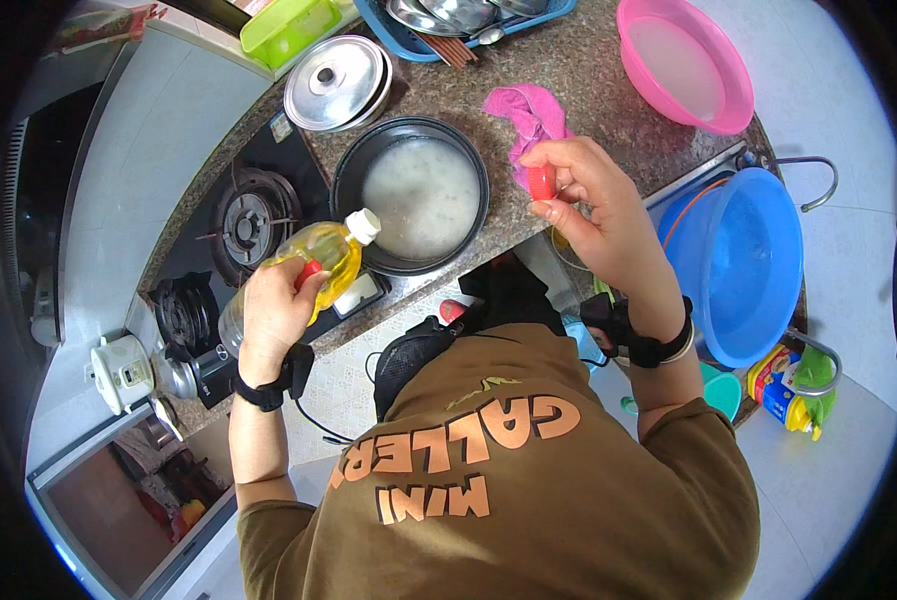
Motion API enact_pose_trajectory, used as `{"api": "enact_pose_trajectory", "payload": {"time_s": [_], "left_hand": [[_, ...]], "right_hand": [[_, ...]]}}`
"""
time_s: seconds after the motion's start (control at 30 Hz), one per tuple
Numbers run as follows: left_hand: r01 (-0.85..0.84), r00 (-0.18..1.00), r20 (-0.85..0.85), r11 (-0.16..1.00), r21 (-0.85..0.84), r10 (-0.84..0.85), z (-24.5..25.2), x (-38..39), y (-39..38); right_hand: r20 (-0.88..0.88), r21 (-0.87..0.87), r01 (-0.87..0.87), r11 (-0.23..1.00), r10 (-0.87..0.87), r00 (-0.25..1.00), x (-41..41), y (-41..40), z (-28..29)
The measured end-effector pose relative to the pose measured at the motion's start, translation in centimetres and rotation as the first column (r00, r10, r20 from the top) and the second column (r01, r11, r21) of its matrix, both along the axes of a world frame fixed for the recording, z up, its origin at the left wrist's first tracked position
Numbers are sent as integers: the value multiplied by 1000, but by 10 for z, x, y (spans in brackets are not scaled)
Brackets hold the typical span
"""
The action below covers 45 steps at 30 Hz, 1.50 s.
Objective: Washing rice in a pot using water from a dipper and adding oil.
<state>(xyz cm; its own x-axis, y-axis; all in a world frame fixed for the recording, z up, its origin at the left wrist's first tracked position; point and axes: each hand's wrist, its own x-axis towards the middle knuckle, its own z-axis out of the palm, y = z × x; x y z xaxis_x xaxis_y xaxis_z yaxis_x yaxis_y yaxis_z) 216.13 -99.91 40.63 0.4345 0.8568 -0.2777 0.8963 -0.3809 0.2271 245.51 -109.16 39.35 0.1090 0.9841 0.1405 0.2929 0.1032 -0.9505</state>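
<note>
My left hand [276, 304] grips the red handle of a clear plastic oil bottle [336, 259] with yellow oil in it. The bottle is tilted, its white mouth close to the near left rim of a black pot [335, 180]. Cloudy whitish liquid [422, 195] stands in the pot; no stream of oil is visible. To the right, my right hand [594, 202] holds a red screw cap [542, 182] between thumb and fingers. Just behind that hand a pink cloth [531, 112] lies crumpled on the granite counter [583, 82].
Gas burners [249, 225] are at the left, beyond the bottle. Metal lids [336, 82] lie behind the pot, near a blue basket [392, 45] of metal dishes. A pink basin [737, 90] stands back right; a blue basin [786, 262] is at the sink on the right.
</note>
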Motion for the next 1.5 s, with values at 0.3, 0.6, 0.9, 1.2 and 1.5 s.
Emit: {"api": "enact_pose_trajectory", "payload": {"time_s": [0.3,0.6,0.9,1.2,1.5], "left_hand": [[-78,975,201,994,-79,92,-4,-3,-7],[-89,828,498,937,-338,258,6,-16,-23],[-25,764,583,915,-402,277,3,-25,-27],[-52,753,601,935,-351,268,11,-26,-30],[19,420,815,893,-449,400,14,-42,-32]], "right_hand": [[-15,-24,-30,999,29,999,-5,1,-3],[18,105,-182,978,181,983,-65,33,-28],[88,208,-407,889,398,913,-90,52,-7],[494,50,-295,954,233,838,-104,62,10],[-134,187,-634,751,658,741,-109,55,3]]}}
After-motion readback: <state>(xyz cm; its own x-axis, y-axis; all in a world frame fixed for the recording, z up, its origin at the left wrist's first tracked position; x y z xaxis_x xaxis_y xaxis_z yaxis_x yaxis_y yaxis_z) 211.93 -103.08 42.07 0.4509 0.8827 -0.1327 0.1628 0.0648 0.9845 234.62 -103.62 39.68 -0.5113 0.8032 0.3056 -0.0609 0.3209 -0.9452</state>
